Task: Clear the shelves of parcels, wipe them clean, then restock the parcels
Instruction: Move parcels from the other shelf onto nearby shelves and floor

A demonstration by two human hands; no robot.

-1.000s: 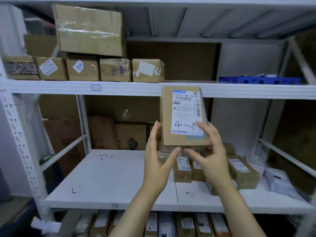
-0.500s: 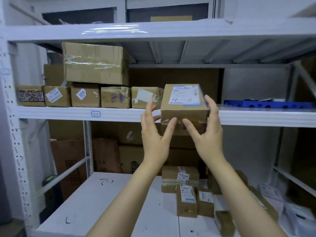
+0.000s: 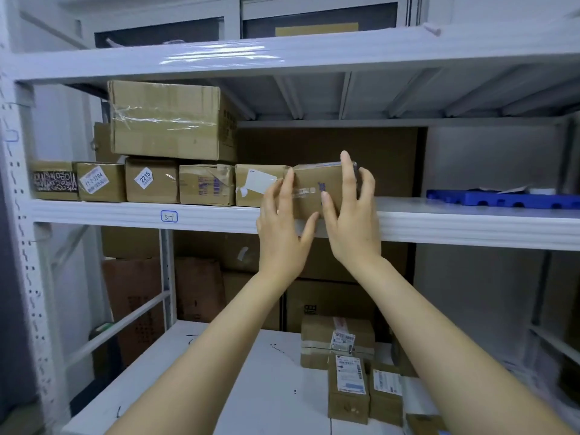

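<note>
A small brown cardboard parcel point(image 3: 317, 186) rests on the upper white shelf point(image 3: 455, 224), at the right end of a row of parcels point(image 3: 207, 184). My left hand point(image 3: 282, 227) is on its left side, fingers against its face. My right hand point(image 3: 353, 215) grips its right side, with fingers over the top edge. A large taped box point(image 3: 169, 120) lies on top of the row at the left. More small labelled parcels point(image 3: 348, 384) sit on the lower shelf point(image 3: 244, 387).
A blue plastic tray point(image 3: 502, 199) lies on the upper shelf at the right. Large brown cartons point(image 3: 194, 290) stand behind the lower shelf. The white perforated upright point(image 3: 22, 246) frames the left side. Another shelf board point(image 3: 282, 54) runs overhead.
Both hands lifted the parcel from above the lower shelf up to the upper shelf and turned it flat, so its label no longer faces me. It now sits next to the row.
</note>
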